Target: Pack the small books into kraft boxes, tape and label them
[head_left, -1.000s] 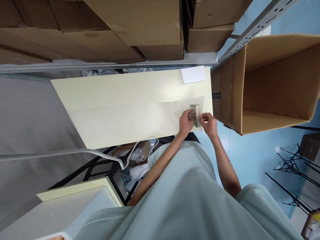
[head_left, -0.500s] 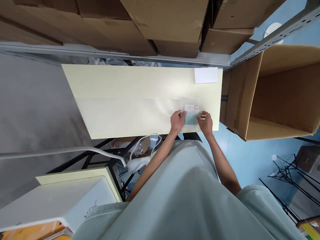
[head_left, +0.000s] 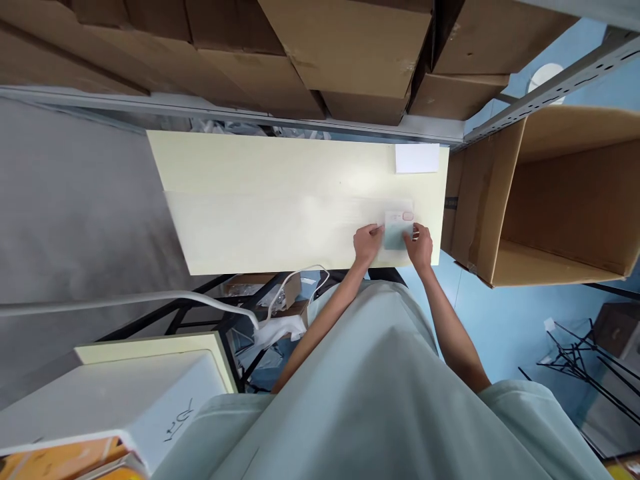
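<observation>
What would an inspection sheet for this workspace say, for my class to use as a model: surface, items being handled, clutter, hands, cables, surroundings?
Surface: pale table, with a translucent sheet along its near part.
Items handled: small white-and-green box with a red mark, near the table's right end.
Clutter: white card at the far right corner.
Hands: left hand at the box's left edge; right hand at its right edge, thumb over it; firmness of grip unclear.
Cables: white cable or tube at left, off the table.
Surroundings: cardboard boxes on a shelf beyond; large open carton at right.
</observation>
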Demonstrator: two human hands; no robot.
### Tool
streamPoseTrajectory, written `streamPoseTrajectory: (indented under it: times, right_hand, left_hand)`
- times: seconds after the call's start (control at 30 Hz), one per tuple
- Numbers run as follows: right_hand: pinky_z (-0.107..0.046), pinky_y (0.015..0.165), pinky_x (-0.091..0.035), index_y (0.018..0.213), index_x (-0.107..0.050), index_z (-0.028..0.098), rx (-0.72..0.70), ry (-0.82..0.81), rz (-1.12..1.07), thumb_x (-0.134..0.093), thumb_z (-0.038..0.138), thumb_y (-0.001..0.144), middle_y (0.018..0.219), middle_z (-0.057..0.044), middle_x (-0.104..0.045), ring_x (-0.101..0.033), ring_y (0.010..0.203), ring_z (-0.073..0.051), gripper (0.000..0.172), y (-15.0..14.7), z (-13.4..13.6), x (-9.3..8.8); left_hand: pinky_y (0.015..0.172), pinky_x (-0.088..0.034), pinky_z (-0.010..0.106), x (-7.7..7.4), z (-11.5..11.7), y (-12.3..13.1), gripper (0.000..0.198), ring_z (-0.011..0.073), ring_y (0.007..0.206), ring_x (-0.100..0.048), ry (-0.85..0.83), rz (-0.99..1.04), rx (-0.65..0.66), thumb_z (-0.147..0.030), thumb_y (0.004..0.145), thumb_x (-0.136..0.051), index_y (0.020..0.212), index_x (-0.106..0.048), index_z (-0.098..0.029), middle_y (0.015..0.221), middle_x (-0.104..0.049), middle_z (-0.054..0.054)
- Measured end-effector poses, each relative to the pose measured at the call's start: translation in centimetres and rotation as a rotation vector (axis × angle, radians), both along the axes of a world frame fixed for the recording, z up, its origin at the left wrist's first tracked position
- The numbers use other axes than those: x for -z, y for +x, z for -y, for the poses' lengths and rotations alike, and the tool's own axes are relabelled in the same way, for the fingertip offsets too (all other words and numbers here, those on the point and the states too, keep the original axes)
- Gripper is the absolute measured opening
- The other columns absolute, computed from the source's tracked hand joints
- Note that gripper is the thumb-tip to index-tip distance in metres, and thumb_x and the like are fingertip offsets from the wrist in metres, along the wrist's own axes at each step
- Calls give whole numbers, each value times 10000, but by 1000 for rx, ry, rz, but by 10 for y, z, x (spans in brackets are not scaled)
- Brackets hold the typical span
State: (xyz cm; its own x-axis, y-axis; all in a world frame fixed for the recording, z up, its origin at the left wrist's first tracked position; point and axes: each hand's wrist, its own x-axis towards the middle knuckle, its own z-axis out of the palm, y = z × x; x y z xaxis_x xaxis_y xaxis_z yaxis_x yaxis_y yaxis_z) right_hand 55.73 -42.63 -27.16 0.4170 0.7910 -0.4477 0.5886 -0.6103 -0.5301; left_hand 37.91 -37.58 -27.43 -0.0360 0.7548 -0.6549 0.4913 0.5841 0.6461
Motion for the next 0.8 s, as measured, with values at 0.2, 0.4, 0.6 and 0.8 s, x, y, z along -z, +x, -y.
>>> streamPoseTrajectory:
  times: [0.2, 0.4, 0.6, 0.8]
  right_hand:
    - [-436, 890, -617, 1319, -662, 156, -33, -30, 28, -654, 400, 978, 1222, -151, -708, -713, 946, -255, 420, -4, -1, -4]
    - [-557, 961, -644, 1342, -674, 219, -101, 299, 70, -621, 415, 996, 1301, -194, -711, -728, 1135, -355, 401, -12, -31, -50]
    - [-566, 1059, -609, 1339, -701, 262, -240, 713, 126, -569, 467, 1061, 1331, -172, -720, -703, 1241, -357, 370, -11, -135, -156]
    - [-534, 1233, -476, 1400, -688, 228, -483, 905, 248, -542, 347, 1071, 1431, -161, -703, -612, 1394, -324, 379, -30, -271, -270]
  left_hand:
    - [902, -575, 372, -2, -1, 4, 115, 261, 934, -777, 62, -76, -17, -294, 959, -692, 885, -768, -249, 955, -839, 82]
    - [905, -621, 432, -35, -29, -5, 35, 291, 930, -782, 233, -125, 1, -238, 911, -727, 883, -747, -243, 978, -814, 98]
    - [918, -653, 419, -128, -120, -1, 182, 241, 921, -780, 645, 91, -123, -219, 981, -662, 1134, -756, -250, 1182, -784, 85]
    - [1016, -625, 373, -250, -196, 1, 233, 227, 1084, -763, 982, 238, -153, -196, 1023, -632, 1227, -736, -237, 1217, -767, 100]
